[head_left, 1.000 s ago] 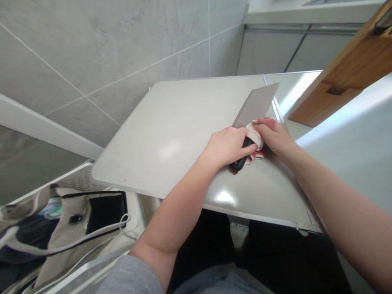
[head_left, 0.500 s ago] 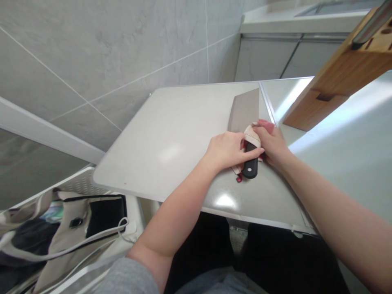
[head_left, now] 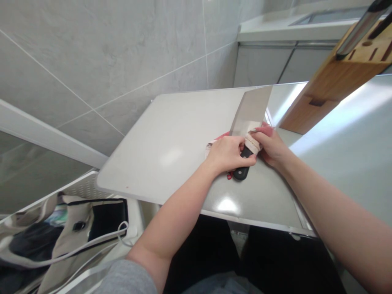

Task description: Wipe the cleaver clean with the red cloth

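Note:
A cleaver point(head_left: 254, 106) with a broad steel blade and a black riveted handle is held above the white table, its blade pointing away from me. My left hand point(head_left: 228, 154) is closed round the handle. A red and white cloth point(head_left: 252, 143) is wrapped about the place where blade and handle meet. My right hand point(head_left: 272, 146) pinches this cloth at the right side of the blade. More of the cloth shows left of my left hand, and a small red loop hangs beside the handle's end. My hands hide most of the cloth.
To the right, a wooden knife block point(head_left: 324, 90) stands on the table point(head_left: 171, 122) with handles sticking out. A white basket point(head_left: 81, 183) of bags and cloth items is at the lower left. Behind are a grey tiled wall point(head_left: 137, 41) and a counter point(head_left: 275, 30).
The cleaver has turned, its blade tip swinging right and the handle end moving left. Some of the cloth now shows left of my left hand.

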The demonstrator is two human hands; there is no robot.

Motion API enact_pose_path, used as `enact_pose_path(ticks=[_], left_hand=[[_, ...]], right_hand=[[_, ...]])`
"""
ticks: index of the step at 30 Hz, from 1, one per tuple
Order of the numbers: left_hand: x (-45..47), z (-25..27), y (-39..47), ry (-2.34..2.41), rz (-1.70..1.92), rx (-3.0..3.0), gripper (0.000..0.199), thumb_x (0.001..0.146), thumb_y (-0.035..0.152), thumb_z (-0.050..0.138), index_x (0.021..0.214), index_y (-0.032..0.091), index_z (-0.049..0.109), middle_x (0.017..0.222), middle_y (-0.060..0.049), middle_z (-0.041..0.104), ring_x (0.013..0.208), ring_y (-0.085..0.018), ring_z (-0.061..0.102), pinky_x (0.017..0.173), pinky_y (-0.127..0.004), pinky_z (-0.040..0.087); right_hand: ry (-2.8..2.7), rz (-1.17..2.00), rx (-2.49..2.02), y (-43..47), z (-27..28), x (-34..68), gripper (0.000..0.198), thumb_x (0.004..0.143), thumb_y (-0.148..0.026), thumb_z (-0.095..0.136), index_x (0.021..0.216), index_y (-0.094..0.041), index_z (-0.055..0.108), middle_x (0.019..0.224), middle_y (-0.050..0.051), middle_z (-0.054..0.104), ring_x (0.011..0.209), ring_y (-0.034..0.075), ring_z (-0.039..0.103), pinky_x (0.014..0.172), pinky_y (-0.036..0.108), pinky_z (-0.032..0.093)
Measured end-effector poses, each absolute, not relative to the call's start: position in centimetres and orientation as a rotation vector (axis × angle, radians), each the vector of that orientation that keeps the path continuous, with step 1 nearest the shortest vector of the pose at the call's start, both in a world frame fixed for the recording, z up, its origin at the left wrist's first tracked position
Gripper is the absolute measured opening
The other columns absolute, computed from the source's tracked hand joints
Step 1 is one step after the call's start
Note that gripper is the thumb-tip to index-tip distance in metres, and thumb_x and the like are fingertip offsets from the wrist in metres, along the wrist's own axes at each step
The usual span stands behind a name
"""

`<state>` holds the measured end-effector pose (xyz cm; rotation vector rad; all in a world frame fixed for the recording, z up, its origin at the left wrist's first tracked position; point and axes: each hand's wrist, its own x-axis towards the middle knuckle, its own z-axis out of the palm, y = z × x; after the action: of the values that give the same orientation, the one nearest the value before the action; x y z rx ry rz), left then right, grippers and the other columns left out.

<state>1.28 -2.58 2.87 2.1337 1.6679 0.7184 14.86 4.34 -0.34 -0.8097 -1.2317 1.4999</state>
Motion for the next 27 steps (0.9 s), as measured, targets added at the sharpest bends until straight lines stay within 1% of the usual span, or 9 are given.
enact_pose_path(ticks=[5,8,10,13,16,19,22,24,27], left_hand=[[1.4,2.4,-2.4,1.679,0.697,2.087,0.029,0.071,0.046,0.061,0.074,0.017,0.061,0.068,-0.001,0.062,0.063,-0.014,0.054,0.056,-0.025,0.034],[1.3,2.2,-2.2,1.588,0.670,2.051,0.028,0.072,0.044,0.061,0.078,0.017,0.064,0.069,-0.001,0.062,0.063,-0.015,0.054,0.054,-0.024,0.035],[1.2,2.0,-2.1,1.509,0.694,2.045,0.027,0.073,0.042,0.060,0.081,0.016,0.066,0.069,-0.001,0.062,0.062,-0.014,0.054,0.054,-0.024,0.035],[1.1,1.8,-2.0,1.427,0.761,2.039,0.027,0.074,0.040,0.060,0.081,0.015,0.065,0.066,0.000,0.060,0.060,-0.012,0.052,0.054,-0.023,0.035],[1.1,1.5,-1.9,1.375,0.813,2.001,0.025,0.073,0.040,0.061,0.077,0.015,0.063,0.063,0.002,0.056,0.057,-0.010,0.048,0.052,-0.023,0.033],[1.3,1.3,-1.8,1.311,0.842,1.905,0.024,0.072,0.039,0.064,0.071,0.016,0.057,0.060,0.004,0.050,0.055,-0.008,0.043,0.050,-0.022,0.029],[1.3,1.2,-1.6,1.241,0.864,1.757,0.032,0.070,0.040,0.068,0.064,0.016,0.047,0.057,0.006,0.042,0.053,-0.007,0.038,0.048,-0.021,0.025],[1.1,1.1,-1.5,1.159,0.855,1.636,0.035,0.068,0.041,0.071,0.065,0.016,0.046,0.059,0.006,0.045,0.054,-0.006,0.041,0.049,-0.020,0.027],[0.7,1.0,-1.2,0.987,0.826,1.399,0.034,0.069,0.042,0.072,0.076,0.015,0.052,0.069,0.001,0.058,0.061,-0.009,0.054,0.057,-0.021,0.039]], right_hand=[[-1.141,1.578,-0.750,4.4,-0.3,15.1,0.021,0.056,-0.014,0.070,0.072,-0.021,0.059,0.061,-0.004,0.058,0.051,0.010,0.051,0.047,0.024,0.043],[-1.089,1.579,-0.734,4.3,-0.3,15.1,0.023,0.055,-0.012,0.069,0.073,-0.022,0.059,0.063,-0.004,0.058,0.053,0.010,0.051,0.049,0.024,0.044],[-1.059,1.588,-0.723,4.2,-0.2,15.1,0.023,0.055,-0.011,0.068,0.073,-0.022,0.059,0.063,-0.004,0.058,0.054,0.010,0.051,0.050,0.023,0.044],[-1.015,1.625,-0.764,4.2,0.0,15.2,0.020,0.054,-0.012,0.068,0.066,-0.021,0.055,0.057,-0.006,0.053,0.049,0.008,0.046,0.047,0.022,0.041],[-0.980,1.662,-0.799,4.4,-0.1,15.4,0.020,0.053,-0.015,0.070,0.059,-0.020,0.052,0.054,-0.006,0.049,0.048,0.007,0.044,0.045,0.021,0.040],[-0.895,1.647,-0.810,4.8,-0.3,15.5,0.020,0.053,-0.016,0.071,0.062,-0.020,0.054,0.055,-0.006,0.051,0.048,0.006,0.046,0.045,0.020,0.042],[-0.785,1.685,-0.800,5.2,-0.4,15.7,0.020,0.053,-0.017,0.071,0.064,-0.021,0.054,0.055,-0.008,0.053,0.049,0.008,0.049,0.048,0.021,0.047],[-0.752,1.711,-0.775,5.3,-0.3,15.8,0.019,0.055,-0.018,0.069,0.065,-0.022,0.053,0.056,-0.008,0.054,0.051,0.009,0.052,0.050,0.024,0.050],[-0.669,1.687,-0.772,5.4,0.0,16.0,0.021,0.054,-0.017,0.069,0.064,-0.023,0.051,0.055,-0.009,0.053,0.050,0.010,0.052,0.049,0.023,0.051]])
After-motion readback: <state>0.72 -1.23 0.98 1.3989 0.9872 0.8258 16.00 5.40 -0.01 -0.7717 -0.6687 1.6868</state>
